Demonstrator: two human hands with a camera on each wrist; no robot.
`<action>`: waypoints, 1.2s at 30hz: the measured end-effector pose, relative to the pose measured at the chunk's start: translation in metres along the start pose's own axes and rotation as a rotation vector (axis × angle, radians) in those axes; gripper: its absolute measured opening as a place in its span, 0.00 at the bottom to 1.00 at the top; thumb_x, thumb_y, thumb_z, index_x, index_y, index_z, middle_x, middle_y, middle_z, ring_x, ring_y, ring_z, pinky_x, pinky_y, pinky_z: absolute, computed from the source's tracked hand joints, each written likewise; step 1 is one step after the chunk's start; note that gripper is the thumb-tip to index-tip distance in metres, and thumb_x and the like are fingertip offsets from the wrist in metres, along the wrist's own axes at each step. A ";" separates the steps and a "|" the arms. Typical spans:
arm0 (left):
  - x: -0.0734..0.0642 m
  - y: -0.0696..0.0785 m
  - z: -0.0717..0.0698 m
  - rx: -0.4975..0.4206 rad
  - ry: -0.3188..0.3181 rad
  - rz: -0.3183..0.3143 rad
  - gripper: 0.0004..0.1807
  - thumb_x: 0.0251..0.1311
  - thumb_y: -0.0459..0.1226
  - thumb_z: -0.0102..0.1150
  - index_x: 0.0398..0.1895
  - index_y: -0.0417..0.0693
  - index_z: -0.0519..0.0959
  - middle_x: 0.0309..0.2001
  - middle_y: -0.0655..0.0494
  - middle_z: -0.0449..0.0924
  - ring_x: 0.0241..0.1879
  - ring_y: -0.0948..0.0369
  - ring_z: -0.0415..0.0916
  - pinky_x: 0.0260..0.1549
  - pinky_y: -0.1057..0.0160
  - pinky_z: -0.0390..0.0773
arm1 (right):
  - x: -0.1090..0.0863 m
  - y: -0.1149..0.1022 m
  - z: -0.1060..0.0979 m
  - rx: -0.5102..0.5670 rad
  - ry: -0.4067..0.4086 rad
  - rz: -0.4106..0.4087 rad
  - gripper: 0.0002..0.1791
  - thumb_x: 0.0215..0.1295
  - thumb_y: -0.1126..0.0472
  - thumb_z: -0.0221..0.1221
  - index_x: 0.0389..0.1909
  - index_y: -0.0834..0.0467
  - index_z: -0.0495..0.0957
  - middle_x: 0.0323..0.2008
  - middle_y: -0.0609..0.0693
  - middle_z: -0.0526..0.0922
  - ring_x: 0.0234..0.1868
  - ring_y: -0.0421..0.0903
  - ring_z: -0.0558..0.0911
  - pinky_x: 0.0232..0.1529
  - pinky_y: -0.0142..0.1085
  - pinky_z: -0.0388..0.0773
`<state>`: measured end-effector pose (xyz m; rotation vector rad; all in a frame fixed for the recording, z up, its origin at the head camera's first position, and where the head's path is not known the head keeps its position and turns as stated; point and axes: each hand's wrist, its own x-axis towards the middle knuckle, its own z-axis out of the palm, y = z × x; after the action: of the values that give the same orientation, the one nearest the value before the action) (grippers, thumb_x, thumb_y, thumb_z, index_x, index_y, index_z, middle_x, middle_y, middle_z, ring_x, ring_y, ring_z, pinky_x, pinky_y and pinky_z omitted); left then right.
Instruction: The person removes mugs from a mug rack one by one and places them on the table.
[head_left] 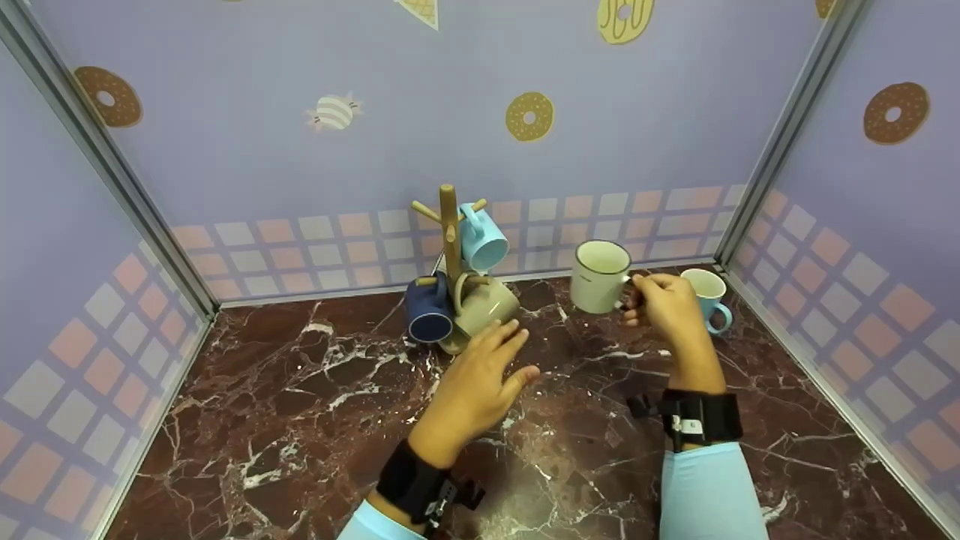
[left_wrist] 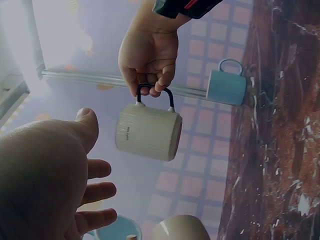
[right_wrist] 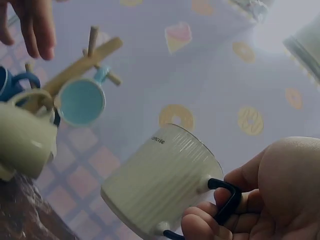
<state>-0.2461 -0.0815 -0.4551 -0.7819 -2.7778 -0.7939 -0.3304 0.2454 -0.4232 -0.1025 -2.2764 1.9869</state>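
My right hand (head_left: 667, 304) grips a white mug (head_left: 596, 281) by its dark handle (right_wrist: 231, 200), holding it upright above the tabletop. The mug has a dark rim and small lettering on its side. My left hand (head_left: 476, 386) stretches its fingers out in front of a wooden mug tree (head_left: 448, 196), nearest to a cream mug (head_left: 493, 306); whether they touch, I cannot tell. That mug hangs tilted on a low peg. Beside it hangs a dark blue mug (head_left: 429, 306), and a light blue mug (head_left: 486, 244) hangs higher on the right.
Another light blue mug (head_left: 705, 286) with a pale inside stands on the dark marbled tabletop (head_left: 285, 420), just beyond my right hand. Patterned walls (head_left: 420, 150) close off the back and both sides. Upper pegs (head_left: 426, 211) stick out from the tree.
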 end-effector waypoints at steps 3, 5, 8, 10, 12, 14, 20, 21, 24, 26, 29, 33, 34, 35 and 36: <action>0.001 0.002 0.007 0.016 -0.029 0.001 0.41 0.85 0.64 0.49 0.88 0.50 0.69 0.91 0.53 0.61 0.92 0.45 0.55 0.91 0.39 0.58 | 0.007 0.012 -0.009 -0.022 0.043 0.041 0.20 0.91 0.58 0.51 0.38 0.69 0.78 0.26 0.48 0.82 0.24 0.39 0.87 0.30 0.34 0.93; 0.001 0.004 0.013 0.037 -0.044 0.009 0.41 0.84 0.65 0.48 0.88 0.51 0.69 0.91 0.53 0.62 0.92 0.46 0.55 0.91 0.41 0.59 | 0.012 0.020 -0.015 -0.026 0.073 0.067 0.21 0.91 0.58 0.52 0.37 0.69 0.78 0.25 0.47 0.82 0.23 0.39 0.87 0.30 0.34 0.93; 0.001 0.007 0.022 0.061 -0.081 0.023 0.41 0.84 0.65 0.48 0.89 0.53 0.68 0.91 0.54 0.61 0.92 0.47 0.56 0.91 0.42 0.58 | 0.017 0.031 -0.023 -0.009 0.106 0.104 0.21 0.91 0.59 0.52 0.36 0.69 0.78 0.24 0.48 0.82 0.22 0.39 0.87 0.30 0.35 0.94; 0.001 0.010 0.029 0.076 -0.106 0.037 0.41 0.84 0.65 0.47 0.89 0.54 0.67 0.91 0.55 0.61 0.92 0.48 0.56 0.91 0.42 0.58 | 0.020 0.038 -0.027 0.002 0.121 0.124 0.21 0.90 0.59 0.51 0.37 0.69 0.78 0.24 0.48 0.82 0.22 0.39 0.87 0.31 0.36 0.94; 0.001 0.013 0.035 0.084 -0.126 0.048 0.41 0.84 0.64 0.48 0.89 0.55 0.67 0.91 0.55 0.60 0.92 0.48 0.56 0.91 0.42 0.58 | 0.022 0.044 -0.031 -0.002 0.131 0.139 0.20 0.91 0.58 0.51 0.39 0.70 0.78 0.24 0.48 0.82 0.22 0.39 0.87 0.31 0.35 0.94; 0.000 0.015 0.040 0.087 -0.137 0.056 0.40 0.84 0.64 0.49 0.89 0.56 0.67 0.91 0.56 0.60 0.92 0.48 0.56 0.91 0.41 0.58 | 0.024 0.049 -0.034 -0.007 0.140 0.152 0.21 0.91 0.58 0.51 0.41 0.71 0.78 0.25 0.48 0.82 0.22 0.39 0.87 0.32 0.35 0.94; -0.001 0.017 0.048 0.084 -0.146 0.082 0.40 0.84 0.64 0.51 0.89 0.56 0.68 0.91 0.54 0.61 0.91 0.48 0.58 0.90 0.40 0.60 | 0.028 0.064 -0.041 0.038 0.209 0.191 0.19 0.90 0.59 0.51 0.42 0.72 0.80 0.24 0.49 0.82 0.20 0.40 0.87 0.29 0.35 0.93; -0.001 0.018 0.049 0.084 -0.150 0.086 0.40 0.84 0.64 0.51 0.88 0.56 0.69 0.91 0.54 0.61 0.91 0.48 0.58 0.90 0.40 0.60 | 0.029 0.066 -0.042 0.051 0.219 0.196 0.19 0.90 0.60 0.52 0.41 0.71 0.80 0.23 0.49 0.82 0.20 0.40 0.87 0.28 0.35 0.93; -0.001 0.019 0.050 0.075 -0.157 0.091 0.40 0.83 0.65 0.50 0.88 0.56 0.69 0.91 0.54 0.61 0.91 0.47 0.58 0.89 0.38 0.62 | 0.030 0.071 -0.044 0.070 0.231 0.208 0.19 0.90 0.60 0.51 0.41 0.71 0.79 0.23 0.49 0.81 0.19 0.41 0.87 0.27 0.35 0.92; -0.001 0.020 0.051 0.068 -0.163 0.093 0.41 0.83 0.66 0.49 0.88 0.56 0.69 0.91 0.54 0.61 0.91 0.46 0.58 0.89 0.38 0.62 | 0.031 0.073 -0.045 0.067 0.231 0.217 0.19 0.91 0.60 0.50 0.41 0.70 0.78 0.24 0.49 0.82 0.20 0.41 0.87 0.27 0.34 0.92; -0.002 0.020 0.053 0.061 -0.169 0.093 0.41 0.83 0.66 0.49 0.88 0.56 0.69 0.91 0.54 0.61 0.91 0.46 0.58 0.88 0.38 0.64 | 0.033 0.076 -0.046 0.064 0.233 0.221 0.18 0.91 0.61 0.49 0.42 0.70 0.78 0.24 0.49 0.82 0.19 0.41 0.88 0.27 0.34 0.92; -0.003 0.020 0.054 0.058 -0.180 0.083 0.40 0.83 0.66 0.50 0.89 0.58 0.69 0.91 0.55 0.61 0.91 0.48 0.58 0.88 0.39 0.66 | 0.035 0.081 -0.047 0.072 0.230 0.230 0.18 0.91 0.61 0.48 0.41 0.70 0.78 0.23 0.49 0.82 0.19 0.41 0.87 0.26 0.35 0.92; -0.003 0.020 0.055 0.054 -0.185 0.078 0.40 0.83 0.66 0.50 0.89 0.58 0.68 0.91 0.55 0.61 0.91 0.48 0.58 0.87 0.39 0.66 | 0.036 0.082 -0.047 0.074 0.230 0.234 0.18 0.91 0.61 0.48 0.41 0.69 0.79 0.23 0.50 0.82 0.19 0.41 0.87 0.25 0.36 0.92; -0.003 0.020 0.055 0.049 -0.192 0.072 0.40 0.83 0.66 0.50 0.89 0.59 0.68 0.91 0.55 0.60 0.91 0.48 0.57 0.87 0.38 0.66 | 0.036 0.083 -0.047 0.078 0.232 0.240 0.18 0.91 0.61 0.49 0.40 0.69 0.79 0.23 0.50 0.82 0.19 0.41 0.87 0.25 0.36 0.92; -0.003 0.020 0.055 0.045 -0.201 0.066 0.40 0.83 0.66 0.50 0.89 0.59 0.68 0.92 0.55 0.60 0.91 0.48 0.57 0.88 0.38 0.65 | 0.036 0.084 -0.046 0.078 0.232 0.245 0.19 0.91 0.61 0.49 0.40 0.69 0.79 0.23 0.50 0.82 0.19 0.42 0.87 0.25 0.36 0.92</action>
<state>-0.2327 -0.0392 -0.4941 -0.9904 -2.9145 -0.6724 -0.3625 0.3070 -0.4988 -0.5977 -2.1232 2.0466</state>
